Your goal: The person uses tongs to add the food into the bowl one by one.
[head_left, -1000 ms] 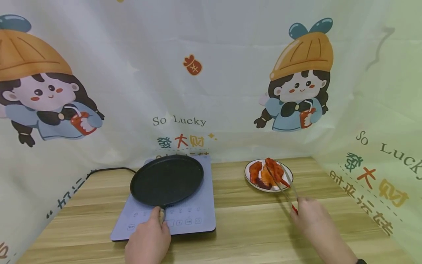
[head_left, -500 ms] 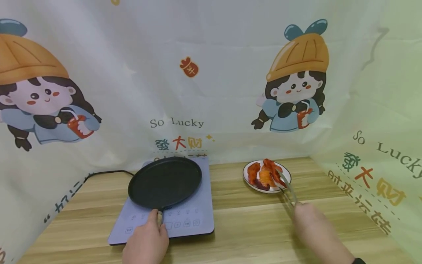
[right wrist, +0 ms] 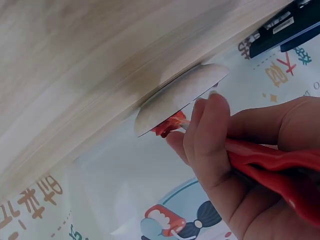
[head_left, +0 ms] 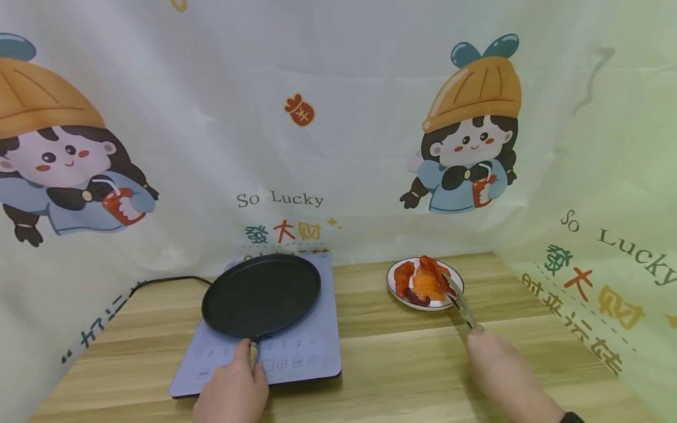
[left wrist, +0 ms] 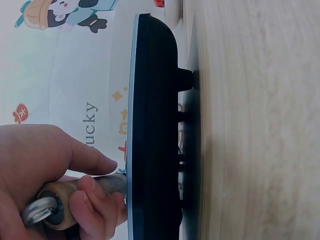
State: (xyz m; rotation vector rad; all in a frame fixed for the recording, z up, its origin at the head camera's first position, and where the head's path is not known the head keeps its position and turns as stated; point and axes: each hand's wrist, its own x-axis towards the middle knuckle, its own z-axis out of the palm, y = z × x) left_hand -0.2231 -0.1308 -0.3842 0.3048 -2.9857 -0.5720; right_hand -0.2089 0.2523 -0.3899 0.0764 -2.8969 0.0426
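A flat black frying pan (head_left: 261, 296) sits on a pale induction cooker (head_left: 322, 335). My left hand (head_left: 233, 388) grips its wooden handle (left wrist: 60, 200), fingers wrapped round it in the left wrist view. At the right stands a white, dark-rimmed plate (head_left: 392, 292) with reddish roasted meat pieces (head_left: 404, 279) and an orange-coloured piece (head_left: 427, 285). My right hand (head_left: 502, 364) holds metal tongs (head_left: 461, 304) by their red handles (right wrist: 280, 165). The tong tips lie at the right-hand red meat piece (head_left: 435, 267), their arms close together.
The wooden table (head_left: 391, 358) runs between cooker and plate. A black cable (head_left: 169, 278) leads from the cooker to the left. A printed curtain (head_left: 359, 147) closes off the back and both sides.
The tongs' arms, wide apart a second ago, have drawn together at the right-hand meat piece. The left hand keeps its grip on the pan handle. The head view has shifted slightly.
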